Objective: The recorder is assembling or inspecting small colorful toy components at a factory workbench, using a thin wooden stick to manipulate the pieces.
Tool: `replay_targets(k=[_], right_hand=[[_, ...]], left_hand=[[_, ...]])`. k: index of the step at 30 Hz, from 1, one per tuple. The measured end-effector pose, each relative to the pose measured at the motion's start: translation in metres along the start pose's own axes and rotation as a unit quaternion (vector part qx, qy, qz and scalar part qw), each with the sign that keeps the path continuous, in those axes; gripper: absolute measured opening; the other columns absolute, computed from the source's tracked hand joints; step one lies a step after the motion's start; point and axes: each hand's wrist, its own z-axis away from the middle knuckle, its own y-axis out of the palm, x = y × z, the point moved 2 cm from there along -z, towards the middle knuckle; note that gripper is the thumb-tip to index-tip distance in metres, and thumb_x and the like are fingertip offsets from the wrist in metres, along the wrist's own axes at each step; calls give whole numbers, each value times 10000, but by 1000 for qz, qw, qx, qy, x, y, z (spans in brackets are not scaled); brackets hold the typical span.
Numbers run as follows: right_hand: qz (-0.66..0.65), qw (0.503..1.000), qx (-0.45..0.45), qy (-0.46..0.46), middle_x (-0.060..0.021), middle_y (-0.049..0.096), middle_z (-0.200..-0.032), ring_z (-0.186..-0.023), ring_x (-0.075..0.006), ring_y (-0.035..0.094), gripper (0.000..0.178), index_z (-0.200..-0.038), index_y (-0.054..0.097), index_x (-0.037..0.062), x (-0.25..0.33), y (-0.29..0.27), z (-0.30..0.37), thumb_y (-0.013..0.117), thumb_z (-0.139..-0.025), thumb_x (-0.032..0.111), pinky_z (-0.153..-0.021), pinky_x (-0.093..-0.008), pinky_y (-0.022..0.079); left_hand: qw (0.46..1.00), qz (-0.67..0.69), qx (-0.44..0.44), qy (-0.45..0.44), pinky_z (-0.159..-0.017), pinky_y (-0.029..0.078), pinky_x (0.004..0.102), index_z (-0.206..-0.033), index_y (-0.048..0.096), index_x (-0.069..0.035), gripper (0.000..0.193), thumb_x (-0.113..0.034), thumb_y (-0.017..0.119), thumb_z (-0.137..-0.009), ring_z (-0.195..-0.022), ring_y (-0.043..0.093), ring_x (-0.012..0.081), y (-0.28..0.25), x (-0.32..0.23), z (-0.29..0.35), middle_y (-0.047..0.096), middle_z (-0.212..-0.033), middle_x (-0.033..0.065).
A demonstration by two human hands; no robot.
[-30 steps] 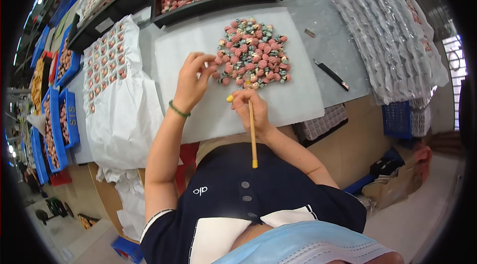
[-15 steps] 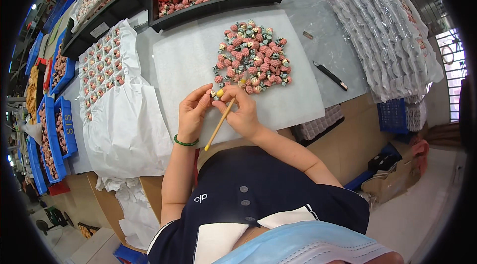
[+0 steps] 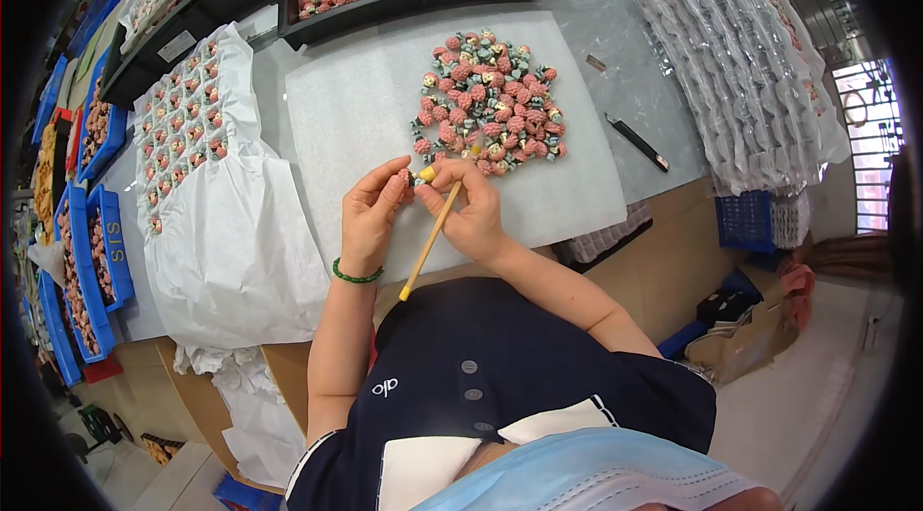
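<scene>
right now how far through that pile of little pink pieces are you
Done: small pink pieces sit in the pockets of the clear blister tray on the left. In hand: the left hand pinches one small pink piece while the right hand works it with a thin wooden brush. Left: a large heap of pink pieces on the white foam sheet.

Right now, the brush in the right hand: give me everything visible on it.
The brush is a slim stick with a pale wood-coloured handle and yellow at both ends. It lies slanted, one end up between the fingertips at about the small pink piece, the other pointing down toward the person's body. The right hand has it in its grip near the upper end; the left hand holds the piece against the tip. Bristles are too small to tell.
</scene>
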Motion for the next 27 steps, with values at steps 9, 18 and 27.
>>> replay_targets(k=[9,18,27], right_hand=[[-26,999,9,-35,-89,480,-1001,-902,-131,503,295,-901,439,41,-19,45,8,640,-717,-72,-813,-253,418],[-52,997,45,-43,-103,474,-1029,-836,-113,535,300,-917,427,31,-32,89,17,619,-725,-97,-751,-235,458],[-25,998,4,-55,-91,486,-1003,-862,-115,520,288,-886,446,37,-28,77,11,645,-711,-77,-794,-250,434]], left_hand=[[999,-36,-29,15,-666,419,207,-1054,560,35,242,-94,533,-851,-722,495,69,-45,-9,5,584,-850,22],[999,20,10,30,-647,409,208,-1060,578,11,243,-106,543,-850,-705,478,64,-91,-17,20,583,-811,1],[998,-50,8,23,-709,434,215,-1049,569,30,243,-83,551,-835,-784,526,85,-80,-20,14,600,-916,44]])
